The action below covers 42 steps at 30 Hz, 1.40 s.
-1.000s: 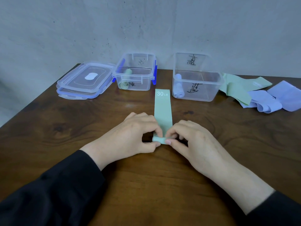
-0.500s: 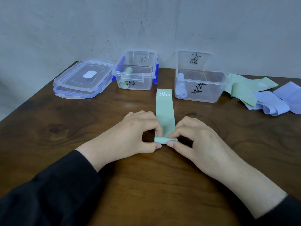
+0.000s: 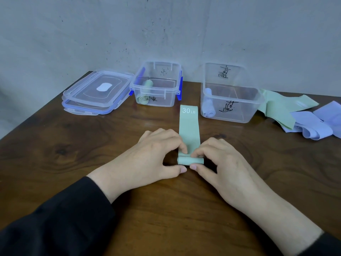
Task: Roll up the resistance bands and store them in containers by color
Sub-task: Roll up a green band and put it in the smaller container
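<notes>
Speckled grey wall, wooden table

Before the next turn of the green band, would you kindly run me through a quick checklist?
1. Both hands on the roll: left hand and right hand pinch the green band: ok.
2. Unrolled length lies flat and straight: ok.
3. Roll tightness: cannot tell.
4. Green container open, lids aside: ok.
5. Room inside beside the stored green rolls: ok.

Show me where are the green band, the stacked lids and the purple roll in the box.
green band [image 3: 189,126], head view, flat middle part
lids [image 3: 96,90], head view, top lid's surface
purple roll [image 3: 208,109], head view, its side
</notes>
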Tool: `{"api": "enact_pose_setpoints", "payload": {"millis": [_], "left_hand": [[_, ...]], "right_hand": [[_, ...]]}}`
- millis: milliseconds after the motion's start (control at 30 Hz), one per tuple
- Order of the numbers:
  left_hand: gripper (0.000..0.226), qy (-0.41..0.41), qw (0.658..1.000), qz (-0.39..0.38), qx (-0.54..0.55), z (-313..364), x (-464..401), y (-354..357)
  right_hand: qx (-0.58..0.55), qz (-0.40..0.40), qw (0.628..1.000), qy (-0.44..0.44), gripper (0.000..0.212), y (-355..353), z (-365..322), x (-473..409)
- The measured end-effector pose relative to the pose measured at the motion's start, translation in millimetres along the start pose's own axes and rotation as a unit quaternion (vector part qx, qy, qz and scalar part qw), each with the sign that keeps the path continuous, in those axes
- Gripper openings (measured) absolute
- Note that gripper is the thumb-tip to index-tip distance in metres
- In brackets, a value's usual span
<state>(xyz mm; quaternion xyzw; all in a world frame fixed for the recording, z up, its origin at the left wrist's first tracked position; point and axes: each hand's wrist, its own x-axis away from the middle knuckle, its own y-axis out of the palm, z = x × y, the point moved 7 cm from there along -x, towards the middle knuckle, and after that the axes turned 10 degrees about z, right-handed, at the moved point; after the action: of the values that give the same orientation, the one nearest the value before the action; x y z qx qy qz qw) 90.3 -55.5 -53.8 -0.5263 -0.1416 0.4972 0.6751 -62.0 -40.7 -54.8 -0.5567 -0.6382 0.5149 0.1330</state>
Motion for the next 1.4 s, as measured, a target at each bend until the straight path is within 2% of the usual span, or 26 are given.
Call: {"api": "enact_pose_setpoints", "payload": {"millis": [233,367,533,700,933,1100,1267,1400], "left_hand": [[0.019,0.007,1.000,-0.009,-0.003,3,2,0],[0.017,0.003,1.000,-0.012,-0.005,2,1,2],[0.016,-0.007,1.000,-0.002,0.001,0,0,2],[0.027,-0.004,1.000,0.003,0.000,0,0,3],[0.018,-0.020,0.999,0.019,0.017,-2,-4,2],[0.020,-0.021,0.999,0.021,0.013,-2,-3,1],[0.027,-0.012,1.000,0.010,0.008,-1,-1,0],[0.015,-0.024,0.999,0.024,0.011,-1,-3,0]], "right_hand": [[0.001,-0.039,0.999,-0.019,0.015,-2,-3,1],[-0.010,-0.049,0.999,-0.003,0.022,-1,1,-1],[-0.002,-0.033,0.999,-0.017,0.021,0,-2,1],[-0.012,-0.012,1.000,-0.009,0.024,1,1,-1],[-0.014,0.001,1.000,-0.006,0.023,-1,6,-2],[-0.017,-0.012,1.000,-0.001,0.015,1,7,-5],[-0.025,-0.038,0.999,-0.004,0.018,2,7,-3],[-0.027,-0.030,0.999,0.007,0.021,2,10,-4]]}}
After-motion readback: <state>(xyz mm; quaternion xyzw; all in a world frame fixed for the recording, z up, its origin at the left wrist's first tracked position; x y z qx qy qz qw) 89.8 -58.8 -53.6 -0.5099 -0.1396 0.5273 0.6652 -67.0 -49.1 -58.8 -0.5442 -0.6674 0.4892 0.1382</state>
